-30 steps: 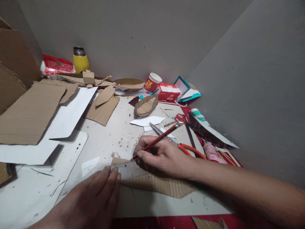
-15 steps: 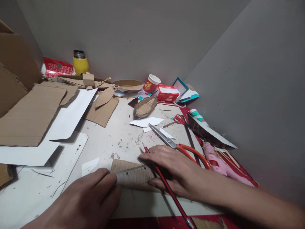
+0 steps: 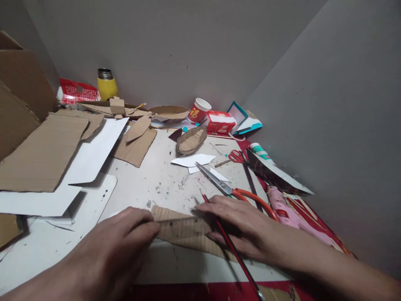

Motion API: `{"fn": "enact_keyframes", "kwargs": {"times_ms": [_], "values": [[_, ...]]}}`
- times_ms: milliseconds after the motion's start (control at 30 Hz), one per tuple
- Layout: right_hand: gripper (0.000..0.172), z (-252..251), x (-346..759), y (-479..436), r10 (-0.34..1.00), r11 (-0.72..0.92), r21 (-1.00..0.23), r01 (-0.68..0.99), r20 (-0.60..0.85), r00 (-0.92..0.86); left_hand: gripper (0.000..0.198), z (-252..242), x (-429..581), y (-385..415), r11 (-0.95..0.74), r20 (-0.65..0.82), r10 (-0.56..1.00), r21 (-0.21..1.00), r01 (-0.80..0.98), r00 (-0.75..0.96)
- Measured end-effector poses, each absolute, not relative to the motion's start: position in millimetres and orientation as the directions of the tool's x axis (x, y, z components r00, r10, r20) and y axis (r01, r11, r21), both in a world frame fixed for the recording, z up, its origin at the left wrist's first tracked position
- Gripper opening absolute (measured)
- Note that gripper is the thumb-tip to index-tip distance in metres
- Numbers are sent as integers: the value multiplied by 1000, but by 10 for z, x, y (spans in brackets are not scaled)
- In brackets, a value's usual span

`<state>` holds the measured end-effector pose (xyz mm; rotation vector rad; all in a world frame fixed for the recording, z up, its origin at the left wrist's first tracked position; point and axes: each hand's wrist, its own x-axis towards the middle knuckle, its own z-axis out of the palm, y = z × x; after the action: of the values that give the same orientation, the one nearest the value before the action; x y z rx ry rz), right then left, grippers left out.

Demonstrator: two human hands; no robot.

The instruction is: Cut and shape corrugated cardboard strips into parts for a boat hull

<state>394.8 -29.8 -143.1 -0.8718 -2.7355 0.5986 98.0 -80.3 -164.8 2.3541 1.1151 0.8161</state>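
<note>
My left hand (image 3: 120,242) presses its fingertips on the left end of a clear ruler (image 3: 181,223) that lies across a brown cardboard piece (image 3: 191,236). My right hand (image 3: 242,225) rests on the ruler's right end, fingers stretched flat. A red pencil (image 3: 232,246) is tucked between the right hand's fingers, its tip pointing away from me and its metal end toward the table's near edge. Both hands touch the ruler and the cardboard.
Orange-handled scissors (image 3: 233,190) lie just beyond my right hand, with a pink glue gun (image 3: 283,207) to their right. A cardboard boat shape (image 3: 191,140), white paper scraps (image 3: 192,160), a paper cup (image 3: 199,109), a yellow flask (image 3: 106,85) and cardboard sheets (image 3: 40,152) crowd the back and left.
My right hand stopped marking along the ruler, swung the pencil round so its tip points away, and laid its fingers flat. The ruler and my left hand shifted on the cardboard.
</note>
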Motion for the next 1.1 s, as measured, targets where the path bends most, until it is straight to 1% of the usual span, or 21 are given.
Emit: {"fn": "enact_keyframes", "kwargs": {"times_ms": [67, 100, 133, 167, 233, 300, 333, 400, 467, 567, 633, 700, 767, 867, 933, 1000, 1067, 1100], "values": [[36, -1468, 3971, -286, 626, 717, -458, 525, 92, -774, 34, -1663, 921, -757, -608, 370, 787, 601, 518, 494], [35, -1486, 3982, -275, 656, 691, -478, 542, 101, -748, 37, -1673, 894, -736, -587, 371, 804, 624, 516, 465], [34, -1500, 3992, -263, 701, 650, -504, 569, 109, -705, 36, -1680, 872, -720, -545, 355, 834, 649, 531, 423], [33, -1510, 3997, -253, 755, 592, -536, 601, 107, -648, 34, -1684, 859, -708, -474, 308, 877, 685, 553, 369], [33, -1511, 3995, -243, 856, 436, -605, 666, 48, -515, 28, -1676, 860, -703, -259, 135, 957, 790, 555, 255], [38, -1497, 3972, -260, 905, 305, -641, 704, -36, -425, 27, -1648, 893, -718, -23, -76, 979, 880, 475, 189], [41, -1491, 3953, -279, 908, 282, -643, 712, -62, -415, 29, -1630, 916, -731, 78, -162, 972, 907, 415, 171], [44, -1494, 3911, -335, 890, 324, -630, 706, -51, -453, 35, -1598, 961, -760, 229, -285, 946, 925, 304, 155], [43, -1523, 3875, -398, 849, 421, -613, 669, 7, -528, 40, -1585, 993, -783, 311, -351, 925, 920, 236, 148], [39, -1585, 3845, -464, 789, 523, -599, 607, 70, -610, 39, -1616, 1002, -794, 371, -395, 903, 915, 158, 165], [38, -1608, 3827, -478, 788, 522, -600, 606, 68, -612, 36, -1661, 998, -793, 389, -398, 896, 917, 86, 194], [37, -1600, 3789, -477, 815, 463, -615, 638, 14, -579, 36, -1702, 1007, -793, 382, -372, 902, 924, -5, 219], [31, -1566, 3720, -476, 844, 366, -652, 664, -69, -533, 37, -1721, 1035, -794, 356, -333, 917, 932, -74, 219], [18, -1495, 3581, -485, 838, 152, -752, 641, -245, -487, 35, -1691, 1086, -786, 339, -310, 927, 933, -120, 212], [16, -1459, 3505, -493, 826, -16, -821, 570, -332, -456, 38, -1642, 1095, -760, 352, -325, 926, 926, -132, 193], [18, -1448, 3467, -497, 832, -107, -865, 491, -349, -432, 41, -1581, 1074, -725, 346, -328, 933, 931, -119, 145], [20, -1459, 3470, -497, 855, -79, -884, 461, -298, -423, 38, -1525, 1033, -706, 307, -305, 946, 952, 0, 108], [20, -1467, 3482, -497, 867, -45, -879, 474, -270, -419, 34, -1504, 1012, -711, 279, -290, 950, 955, 106, 115]]}}
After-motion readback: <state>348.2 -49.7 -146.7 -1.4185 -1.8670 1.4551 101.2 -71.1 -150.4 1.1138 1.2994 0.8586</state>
